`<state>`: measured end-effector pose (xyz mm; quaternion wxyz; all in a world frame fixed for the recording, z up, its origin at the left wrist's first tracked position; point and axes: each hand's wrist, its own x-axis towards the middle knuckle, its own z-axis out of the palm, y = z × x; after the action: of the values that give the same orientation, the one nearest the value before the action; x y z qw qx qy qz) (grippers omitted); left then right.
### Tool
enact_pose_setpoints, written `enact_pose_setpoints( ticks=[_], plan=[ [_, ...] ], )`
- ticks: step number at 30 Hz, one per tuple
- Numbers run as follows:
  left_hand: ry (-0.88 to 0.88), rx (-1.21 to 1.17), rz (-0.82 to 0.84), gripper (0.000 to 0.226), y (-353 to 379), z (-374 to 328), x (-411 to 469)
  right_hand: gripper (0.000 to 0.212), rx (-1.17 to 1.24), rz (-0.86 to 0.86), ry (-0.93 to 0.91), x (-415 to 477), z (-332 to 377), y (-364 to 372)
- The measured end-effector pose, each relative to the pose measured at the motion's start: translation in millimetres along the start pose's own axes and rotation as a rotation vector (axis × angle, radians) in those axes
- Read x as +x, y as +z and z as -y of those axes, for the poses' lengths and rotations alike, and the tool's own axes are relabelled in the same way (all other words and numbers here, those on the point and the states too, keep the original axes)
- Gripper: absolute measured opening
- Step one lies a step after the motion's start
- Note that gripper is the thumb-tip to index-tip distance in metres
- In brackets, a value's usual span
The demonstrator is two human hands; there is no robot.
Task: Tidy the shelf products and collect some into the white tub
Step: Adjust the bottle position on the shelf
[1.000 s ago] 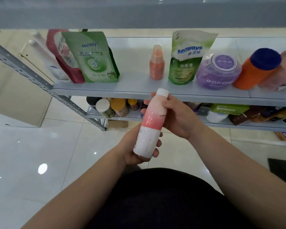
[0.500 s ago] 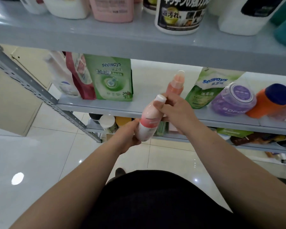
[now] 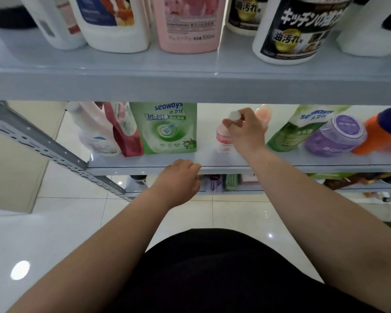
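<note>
pink and white bottle (image 3: 222, 141) is standing on the middle shelf (image 3: 280, 162), head view, near the green seaways pouch (image 3: 167, 129); right hand (image 3: 246, 129) is pinching its cap, base seemingly touching down; left hand (image 3: 178, 179) is hanging loosely curled, empty, by the shelf edge.

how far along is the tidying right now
Done: the bottle stands upright on the middle shelf, beside the green pouch. In hand: the right hand grips its cap; the left hand hovers empty by the shelf edge. Left: no white tub is in view, so collecting cannot be judged.
</note>
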<state>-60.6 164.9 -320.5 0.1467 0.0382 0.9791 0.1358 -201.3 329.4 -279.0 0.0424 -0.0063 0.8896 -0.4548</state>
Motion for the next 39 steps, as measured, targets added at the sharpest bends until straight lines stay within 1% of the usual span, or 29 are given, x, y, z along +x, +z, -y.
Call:
enact_pose_setpoints(
  ticks=[3,5,8,11,14,16,18,20,23,27,31,33,36,38,39],
  plan=[
    [0.039,0.067,-0.015,0.04,0.1,7.2,1.9,0.03,-0.097,-0.029,0.003,12.9,1.9,8.2],
    [0.052,0.071,-0.031,0.04,-0.6,9.8,3.7,0.031,-0.096,-0.038,0.014,18.1,6.1,12.2],
    [0.067,0.056,-0.025,0.041,-3.5,11.6,4.8,0.024,-0.087,-0.031,0.012,24.1,13.0,16.9],
    [0.071,0.062,-0.021,0.041,-5.4,10.9,5.2,0.028,-0.111,-0.006,0.029,29.3,15.0,19.8],
    [0.063,0.052,-0.011,0.041,-4.9,8.5,7.5,0.04,-0.131,0.031,0.063,25.9,12.7,17.8],
    [0.057,0.042,-0.001,0.043,-6.2,4.3,10.8,0.055,-0.182,0.059,0.087,18.5,8.7,13.8],
    [0.043,0.019,0.007,0.045,-9.4,-1.9,15.7,0.067,-0.184,0.1,0.087,9.7,0.6,8.3],
    [0.027,-0.014,0.01,0.049,-13.0,-11.0,21.8,0.071,-0.17,0.151,0.061,0.8,-11.8,-0.5],
    [0.023,-0.059,-0.011,0.051,-14.1,-30.3,32.7,0.064,-0.27,0.234,-0.027,-12.2,-35.1,-20.2],
    [0.0,-0.143,-0.056,0.053,-13.1,-68.6,52.1,0.051,-0.512,0.318,-0.248,-29.6,-79.4,-54.8],
    [-0.032,-0.334,-0.169,0.06,-24.4,-115.8,83.0,0.044,-0.643,0.398,-0.304,-35.5,-121.9,-94.1],
    [-0.085,-0.405,-0.244,0.067,-32.9,-138.2,105.5,0.041,-0.709,0.432,-0.319,-35.5,-134.9,-111.9],
    [-0.224,-0.483,-0.303,0.076,-44.2,-167.9,141.9,0.039,-0.712,0.474,-0.335,-33.4,-153.1,-135.9],
    [-0.334,-0.527,-0.317,0.075,-47.2,-180.5,162.5,0.038,-0.717,0.506,-0.354,-31.8,-164.8,-151.1],
    [-0.359,-0.559,-0.327,0.074,-46.9,-184.5,170.3,0.036,-0.716,0.523,-0.361,-30.6,-170.2,-158.4]
  ],
)
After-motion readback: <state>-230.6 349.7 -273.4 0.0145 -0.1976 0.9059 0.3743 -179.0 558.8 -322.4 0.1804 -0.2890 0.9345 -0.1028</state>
